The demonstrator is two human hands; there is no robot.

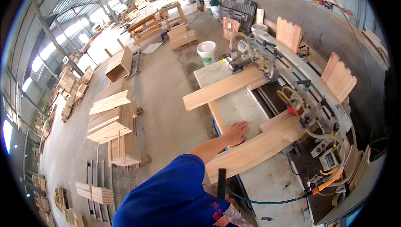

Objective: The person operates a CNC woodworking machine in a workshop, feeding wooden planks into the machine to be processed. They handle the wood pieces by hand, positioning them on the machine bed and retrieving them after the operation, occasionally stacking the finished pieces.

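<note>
My left hand lies palm down with its fingers stretched out, on or just above the pale worktable, beside a wide wooden board. Nothing shows in its grasp. That board reaches under the machine on the right. Another wooden board lies farther off, its right end also at the machine. A black strip stands at the near board's left end. Next to the strip, partly behind my blue sleeve, shows a small patch of skin, perhaps my right hand; its fingers are hidden.
Hoses and a control box sit along the machine. A teal hose crosses the table's near part. Stacked boards stand on the floor to the left. A white bucket stands beyond the table. Notched panels lean behind the machine.
</note>
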